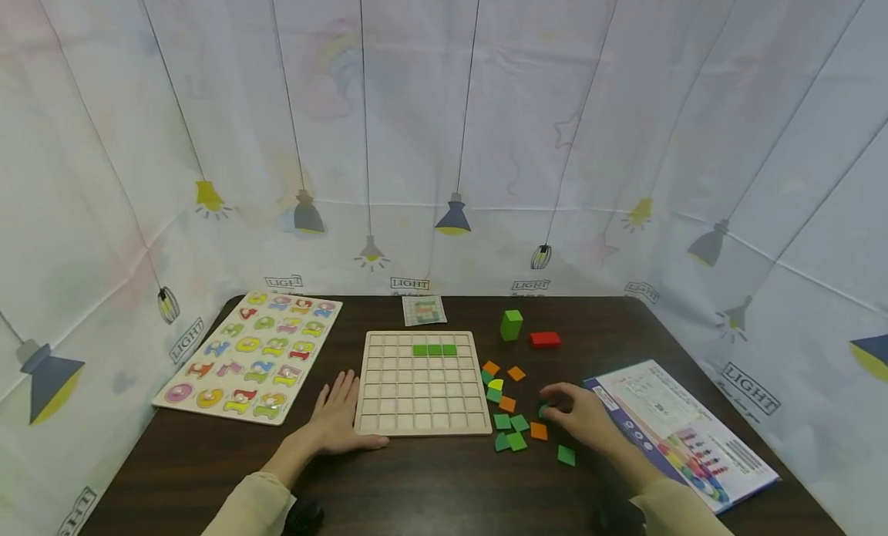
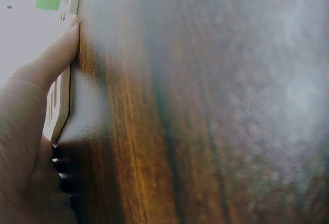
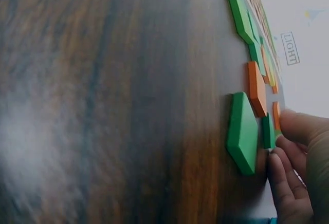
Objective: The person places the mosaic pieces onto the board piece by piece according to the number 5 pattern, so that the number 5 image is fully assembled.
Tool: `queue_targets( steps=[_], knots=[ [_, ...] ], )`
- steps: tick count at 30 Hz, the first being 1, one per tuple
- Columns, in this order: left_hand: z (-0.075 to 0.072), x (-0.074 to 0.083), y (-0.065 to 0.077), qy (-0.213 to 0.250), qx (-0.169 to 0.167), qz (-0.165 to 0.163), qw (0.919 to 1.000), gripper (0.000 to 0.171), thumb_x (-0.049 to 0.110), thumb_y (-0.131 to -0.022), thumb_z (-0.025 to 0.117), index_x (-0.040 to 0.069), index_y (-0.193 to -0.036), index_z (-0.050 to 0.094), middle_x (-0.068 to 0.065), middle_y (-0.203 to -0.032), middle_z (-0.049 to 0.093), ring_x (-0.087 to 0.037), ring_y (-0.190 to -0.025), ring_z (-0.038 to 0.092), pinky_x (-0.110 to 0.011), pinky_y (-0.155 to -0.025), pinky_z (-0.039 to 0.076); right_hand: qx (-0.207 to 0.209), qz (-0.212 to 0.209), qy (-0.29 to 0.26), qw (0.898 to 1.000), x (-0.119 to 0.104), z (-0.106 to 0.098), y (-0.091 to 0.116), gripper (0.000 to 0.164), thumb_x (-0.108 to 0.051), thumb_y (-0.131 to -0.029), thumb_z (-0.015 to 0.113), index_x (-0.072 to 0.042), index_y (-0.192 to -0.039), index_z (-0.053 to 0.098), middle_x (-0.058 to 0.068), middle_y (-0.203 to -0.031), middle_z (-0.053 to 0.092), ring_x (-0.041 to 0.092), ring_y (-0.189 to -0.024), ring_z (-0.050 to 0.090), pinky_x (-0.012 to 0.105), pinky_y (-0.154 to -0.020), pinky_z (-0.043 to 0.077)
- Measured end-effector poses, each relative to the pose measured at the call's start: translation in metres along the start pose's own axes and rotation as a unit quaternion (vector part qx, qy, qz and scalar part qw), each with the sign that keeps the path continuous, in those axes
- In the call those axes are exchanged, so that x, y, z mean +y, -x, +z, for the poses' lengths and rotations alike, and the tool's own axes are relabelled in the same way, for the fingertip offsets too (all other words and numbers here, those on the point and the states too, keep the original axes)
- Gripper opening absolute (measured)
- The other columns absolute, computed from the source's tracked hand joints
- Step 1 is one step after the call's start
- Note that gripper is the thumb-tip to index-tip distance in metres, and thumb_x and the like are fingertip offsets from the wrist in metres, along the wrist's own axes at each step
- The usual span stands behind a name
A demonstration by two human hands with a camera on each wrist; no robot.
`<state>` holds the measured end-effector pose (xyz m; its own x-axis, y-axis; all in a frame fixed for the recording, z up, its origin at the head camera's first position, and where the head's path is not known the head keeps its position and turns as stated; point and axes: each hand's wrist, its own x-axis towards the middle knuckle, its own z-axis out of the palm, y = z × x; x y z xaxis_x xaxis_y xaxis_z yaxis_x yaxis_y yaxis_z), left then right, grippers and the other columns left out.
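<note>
My left hand lies with straight fingers against the left side of a wooden grid board, its thumb along the near edge. In the left wrist view the thumb touches the board's rim. Three green square tiles sit side by side in a row near the board's top. My right hand is right of the loose tiles, its curled fingertips at a green tile, which they seem to pinch; the fingers partly hide it. Another green tile lies just nearer, also large in the right wrist view.
Several loose green and orange tiles and a yellow one lie right of the board. Behind stand a green block, a red block and a pattern card. A number puzzle is left, a boxed set right.
</note>
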<state>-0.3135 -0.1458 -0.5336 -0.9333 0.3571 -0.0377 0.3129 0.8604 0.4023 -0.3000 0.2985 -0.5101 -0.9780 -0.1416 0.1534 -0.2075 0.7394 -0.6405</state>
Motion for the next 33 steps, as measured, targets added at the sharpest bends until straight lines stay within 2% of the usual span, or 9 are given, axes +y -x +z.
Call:
queue_targets(
  steps=[4, 7, 13, 15, 21, 27, 33],
  knots=[
    [-0.007, 0.007, 0.004, 0.017, 0.005, 0.010, 0.9998, 0.127, 0.075, -0.066, 0.064, -0.007, -0.148, 0.014, -0.026, -0.153, 0.009, -0.038, -0.141, 0.004, -0.057, -0.110, 0.004, -0.029, 0.022, -0.025, 0.999, 0.002, -0.003, 0.000, 0.032, -0.009, -0.081, 0.074, -0.008, -0.111, 0.066, 0.009, -0.108, 0.065, 0.020, -0.087, 0.063, 0.039, -0.077, 0.053],
    [-0.008, 0.008, 0.004, 0.019, 0.001, 0.011, 0.9998, 0.126, 0.074, -0.067, 0.065, -0.008, -0.148, 0.014, -0.026, -0.153, 0.009, -0.039, -0.141, 0.004, -0.057, -0.110, 0.004, -0.033, 0.012, -0.018, 0.999, 0.005, -0.003, -0.001, 0.031, -0.006, -0.080, 0.074, -0.009, -0.109, 0.067, 0.007, -0.106, 0.066, 0.019, -0.087, 0.062, 0.039, -0.077, 0.052],
    [-0.008, 0.010, 0.005, 0.017, 0.008, 0.011, 0.9998, 0.124, 0.073, -0.067, 0.066, -0.006, -0.148, 0.015, -0.025, -0.153, 0.010, -0.038, -0.142, 0.004, -0.056, -0.110, 0.004, -0.001, -0.015, 0.010, 1.000, 0.012, 0.001, -0.003, 0.025, -0.004, -0.080, 0.074, -0.012, -0.103, 0.068, 0.001, -0.098, 0.067, 0.012, -0.080, 0.060, 0.030, -0.072, 0.051],
    [-0.004, 0.007, 0.004, 0.025, 0.014, 0.022, 0.9994, 0.126, 0.074, -0.067, 0.065, -0.007, -0.148, 0.013, -0.028, -0.153, 0.009, -0.039, -0.141, 0.002, -0.058, -0.109, 0.002, 0.006, -0.028, 0.014, 0.999, 0.013, 0.002, -0.003, 0.025, -0.004, -0.079, 0.075, -0.012, -0.102, 0.068, 0.001, -0.097, 0.067, 0.012, -0.079, 0.061, 0.028, -0.071, 0.051],
    [-0.008, 0.009, 0.005, 0.034, 0.007, 0.020, 0.9992, 0.127, 0.074, -0.066, 0.066, -0.008, -0.148, 0.014, -0.027, -0.153, 0.009, -0.039, -0.141, 0.002, -0.058, -0.109, 0.002, 0.019, -0.044, 0.021, 0.999, 0.013, 0.004, -0.010, 0.025, -0.007, -0.079, 0.076, -0.012, -0.102, 0.068, 0.000, -0.097, 0.067, 0.013, -0.082, 0.062, 0.031, -0.073, 0.052],
    [-0.008, 0.006, 0.001, 0.018, -0.003, 0.011, 0.9998, 0.126, 0.074, -0.067, 0.064, -0.005, -0.149, 0.011, -0.024, -0.154, 0.006, -0.036, -0.142, 0.000, -0.055, -0.110, 0.002, 0.045, -0.059, 0.014, 0.997, 0.000, 0.009, -0.023, 0.026, -0.006, -0.080, 0.075, -0.010, -0.105, 0.067, 0.002, -0.101, 0.067, 0.017, -0.089, 0.063, 0.039, -0.079, 0.052],
    [-0.008, 0.008, 0.002, 0.017, 0.000, 0.004, 0.9998, 0.124, 0.072, -0.067, 0.067, -0.006, -0.148, 0.015, -0.024, -0.154, 0.008, -0.037, -0.142, 0.004, -0.056, -0.110, 0.005, 0.065, -0.125, 0.001, 0.990, -0.023, 0.025, -0.042, 0.029, -0.001, -0.076, 0.077, -0.005, -0.103, 0.067, 0.004, -0.097, 0.067, 0.021, -0.086, 0.065, 0.038, -0.076, 0.054]
  ],
)
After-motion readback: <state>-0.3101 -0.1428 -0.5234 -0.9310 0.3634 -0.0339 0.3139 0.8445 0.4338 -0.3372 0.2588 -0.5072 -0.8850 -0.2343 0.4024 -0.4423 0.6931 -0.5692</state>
